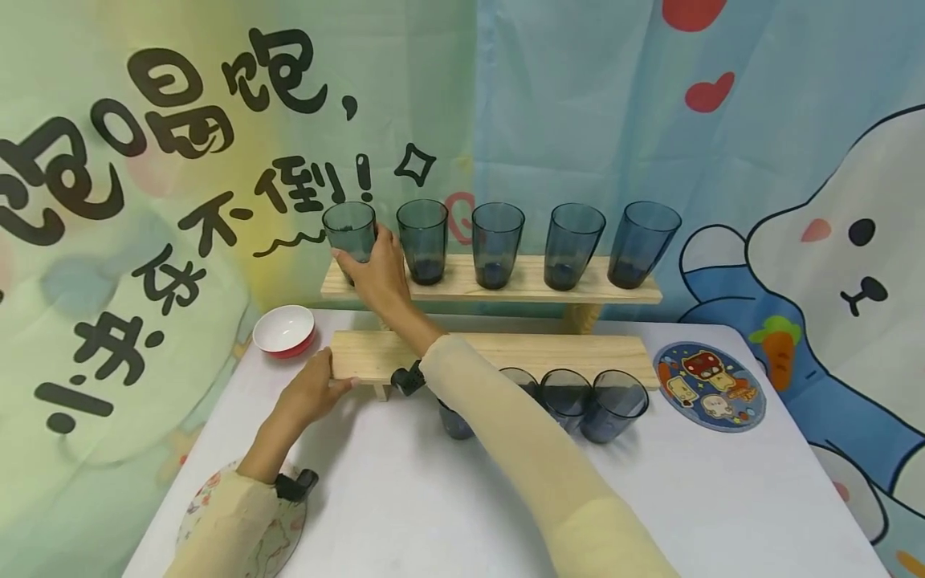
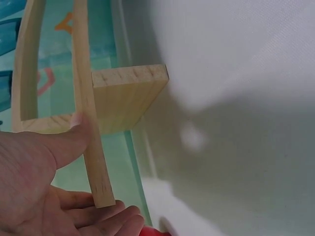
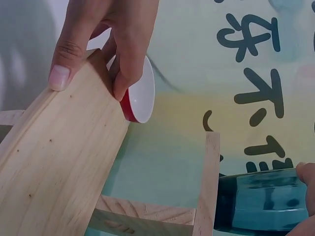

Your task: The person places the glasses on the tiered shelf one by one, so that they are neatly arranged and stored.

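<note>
White tabletop [image 1: 686, 506], wooden rack [image 1: 564, 357]
Left grip [image 1: 311, 393] pinches rack, right grip [image 1: 381, 274] holds tumbler [image 1: 345, 227]; sideways slip could topple adjacent glass [image 1: 423, 237].

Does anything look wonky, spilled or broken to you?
Nothing stands out. Five glasses stand in a row on the upper shelf, the bowl sits upright, and I see no spill or crack. The right sleeve partly hides the lower glasses, so I can't check those fully.
</note>
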Demonstrator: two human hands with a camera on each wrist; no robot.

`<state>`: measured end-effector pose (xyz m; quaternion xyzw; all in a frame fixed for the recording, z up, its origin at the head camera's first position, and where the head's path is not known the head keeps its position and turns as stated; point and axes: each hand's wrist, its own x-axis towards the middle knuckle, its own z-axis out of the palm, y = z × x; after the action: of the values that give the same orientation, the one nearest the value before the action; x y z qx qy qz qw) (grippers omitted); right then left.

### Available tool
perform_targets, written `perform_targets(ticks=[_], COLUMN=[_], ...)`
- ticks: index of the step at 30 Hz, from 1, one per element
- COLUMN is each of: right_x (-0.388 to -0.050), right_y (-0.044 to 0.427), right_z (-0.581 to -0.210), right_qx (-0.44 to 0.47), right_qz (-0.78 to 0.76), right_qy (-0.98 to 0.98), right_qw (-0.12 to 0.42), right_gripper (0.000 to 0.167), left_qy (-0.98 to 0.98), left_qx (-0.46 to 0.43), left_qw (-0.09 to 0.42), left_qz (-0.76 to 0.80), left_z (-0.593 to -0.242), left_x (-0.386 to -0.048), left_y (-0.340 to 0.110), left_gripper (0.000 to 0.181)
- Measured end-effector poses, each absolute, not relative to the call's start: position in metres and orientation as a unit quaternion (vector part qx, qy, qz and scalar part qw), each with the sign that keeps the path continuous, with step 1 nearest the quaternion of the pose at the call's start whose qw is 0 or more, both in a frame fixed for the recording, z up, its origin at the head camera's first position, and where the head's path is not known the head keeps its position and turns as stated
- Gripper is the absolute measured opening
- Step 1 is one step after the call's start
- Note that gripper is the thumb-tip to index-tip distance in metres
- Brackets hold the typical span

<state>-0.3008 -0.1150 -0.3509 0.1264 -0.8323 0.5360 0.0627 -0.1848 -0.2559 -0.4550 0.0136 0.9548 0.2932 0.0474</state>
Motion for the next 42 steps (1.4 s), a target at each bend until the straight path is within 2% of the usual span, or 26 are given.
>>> perform_targets(ticks=[10,17,23,32,37,42], right_x=[-0.301,-0.288,-0.268,-0.237,-0.218,-0.196], right_y=[-0.11,-0.103,-0.082,0.004,0.061,0.125], right_z=[-0.353,-0.355,-0.353,-0.343,-0.345,-0.365], right_qx=[0.129,0.13,0.165,0.255,0.261,0.215], right_qz=[0.526,0.497,0.49,0.496,0.489,0.464], right_qy=[-0.839,-0.858,-0.855,-0.828,-0.83,-0.859], right_qw=[0.054,-0.011,-0.041,-0.062,-0.062,-0.001], right_gripper=[0.089,0.102,0.096,0.076,0.066,0.059], left_qy=[0.957,0.953,0.955,0.954,0.952,0.947], left_qx=[0.003,0.007,0.01,0.001,0.006,0.019], left_qw=[0.059,0.066,0.066,0.08,0.068,0.057], left_qz=[0.286,0.295,0.29,0.288,0.299,0.314], left_z=[-0.456,-0.457,-0.455,-0.451,-0.453,-0.459], left_x=[-0.185,-0.184,-0.183,-0.181,-0.181,-0.184], left_y=[-0.253,-0.254,-0.255,-0.255,-0.26,-0.259], left_gripper=[0.07,0.073,0.077,0.084,0.082,0.076])
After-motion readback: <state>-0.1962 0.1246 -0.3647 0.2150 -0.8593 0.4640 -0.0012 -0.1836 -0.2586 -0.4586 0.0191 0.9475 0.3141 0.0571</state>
